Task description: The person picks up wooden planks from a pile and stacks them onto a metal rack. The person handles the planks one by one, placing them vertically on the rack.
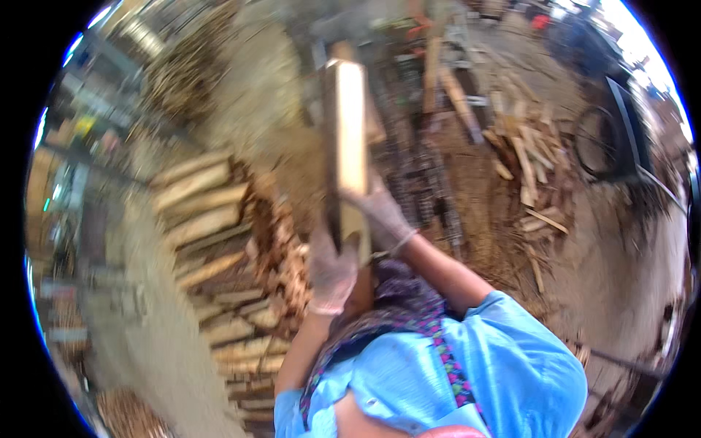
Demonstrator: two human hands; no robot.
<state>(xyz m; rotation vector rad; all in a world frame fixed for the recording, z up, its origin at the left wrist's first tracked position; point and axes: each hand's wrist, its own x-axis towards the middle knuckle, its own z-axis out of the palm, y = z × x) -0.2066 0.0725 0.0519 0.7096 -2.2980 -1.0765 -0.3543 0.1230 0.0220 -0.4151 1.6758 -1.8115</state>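
Both my hands wear thin whitish gloves and grip a long, squared piece of wood (350, 131) that points away from me. Its upper face is bright and pale, while its left side looks dark. My left hand (332, 270) is closed around the near end from the left. A little farther along, my right hand (383, 215) holds it from the right side. Behind the held wood, part of another wooden piece (376, 124) shows, blurred. My dark patterned apron (398, 288) lies just below the near end.
Split wood pieces (201, 197) lie in a long row on the left, beside reddish-brown bark scraps (285, 255). Scattered sticks (529, 157) cover the ground at the right, near a wheeled cart (621, 131). A brushwood heap (182, 84) sits at the far left.
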